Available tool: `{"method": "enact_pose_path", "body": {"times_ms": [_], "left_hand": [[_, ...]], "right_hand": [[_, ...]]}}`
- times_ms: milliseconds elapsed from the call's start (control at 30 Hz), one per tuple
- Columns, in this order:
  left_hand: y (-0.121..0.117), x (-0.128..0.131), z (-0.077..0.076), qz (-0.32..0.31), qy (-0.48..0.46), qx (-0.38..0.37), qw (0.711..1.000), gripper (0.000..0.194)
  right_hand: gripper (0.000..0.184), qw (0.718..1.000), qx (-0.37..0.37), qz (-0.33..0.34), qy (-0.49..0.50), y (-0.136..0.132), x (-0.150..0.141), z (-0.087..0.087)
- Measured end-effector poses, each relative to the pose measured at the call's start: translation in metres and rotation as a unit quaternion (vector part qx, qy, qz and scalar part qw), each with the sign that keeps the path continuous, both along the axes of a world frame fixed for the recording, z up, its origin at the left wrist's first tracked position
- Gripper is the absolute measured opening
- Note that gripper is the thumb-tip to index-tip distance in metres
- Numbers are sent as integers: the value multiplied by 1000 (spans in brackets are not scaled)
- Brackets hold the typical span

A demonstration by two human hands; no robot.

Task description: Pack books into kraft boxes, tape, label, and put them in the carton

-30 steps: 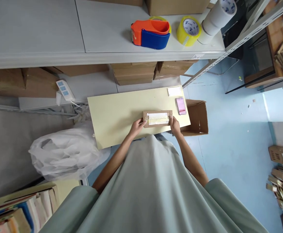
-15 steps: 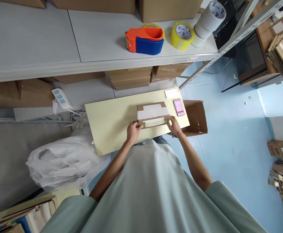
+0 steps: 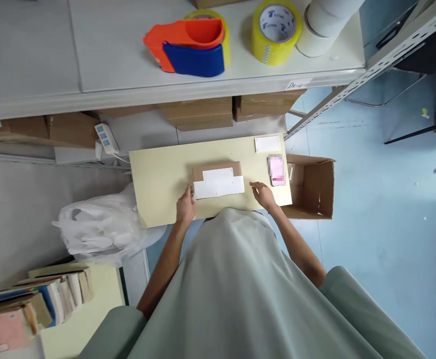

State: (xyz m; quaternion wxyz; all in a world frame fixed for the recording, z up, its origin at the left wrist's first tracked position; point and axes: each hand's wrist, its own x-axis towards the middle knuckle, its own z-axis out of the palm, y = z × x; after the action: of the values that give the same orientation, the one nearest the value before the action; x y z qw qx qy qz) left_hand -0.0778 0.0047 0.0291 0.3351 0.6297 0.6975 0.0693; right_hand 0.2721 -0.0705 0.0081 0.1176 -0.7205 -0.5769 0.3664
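Cloth point(image 3: 229, 284) drapes nearest me, and past it my two hands reach over the pale tabletop point(image 3: 158, 174). At my left hand point(image 3: 185, 205), the grip is almost closed at the left end of the cardboard box point(image 3: 218, 183); I cannot tell whether it has hold of the edge. My right hand point(image 3: 263, 193) is apart from the box, its grip loosely parted and empty. The box lies between them with its long side towards me, which I judge keeps both ends reachable. The pink packet point(image 3: 277, 170) and white card point(image 3: 267, 144) sit off to the right, probably to leave working room. Farther, the tape dispenser point(image 3: 188, 47) and yellow tape roll point(image 3: 276, 32) stand near the shelf's front edge point(image 3: 203, 90), presumably for easy reach.
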Motion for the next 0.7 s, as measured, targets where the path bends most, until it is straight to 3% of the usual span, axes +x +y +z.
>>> {"method": "enact_pose_path", "body": {"times_ms": [100,167,267,367,500,633,700], "left_hand": [[13,16,16,46,20,65,997,52],[24,40,26,20,3,109,994,44],[39,96,35,-47,-45,148,987,34],[53,161,33,-98,-95,160,978,27],[76,234,7,-142,-155,105,972,34],[106,280,-41,-79,-127,-13,989,40],[118,293,-65,-70,-122,-36,989,42]], "right_hand": [[32,997,53,-54,29,12,34,0],[31,992,84,-83,50,22,59,0],[32,986,110,-109,64,40,94,-4],[23,980,123,-144,61,58,123,-11],[26,967,134,-207,60,82,151,-27],[38,961,115,-245,64,105,166,-50],[41,960,98,-252,69,115,168,-62]]}}
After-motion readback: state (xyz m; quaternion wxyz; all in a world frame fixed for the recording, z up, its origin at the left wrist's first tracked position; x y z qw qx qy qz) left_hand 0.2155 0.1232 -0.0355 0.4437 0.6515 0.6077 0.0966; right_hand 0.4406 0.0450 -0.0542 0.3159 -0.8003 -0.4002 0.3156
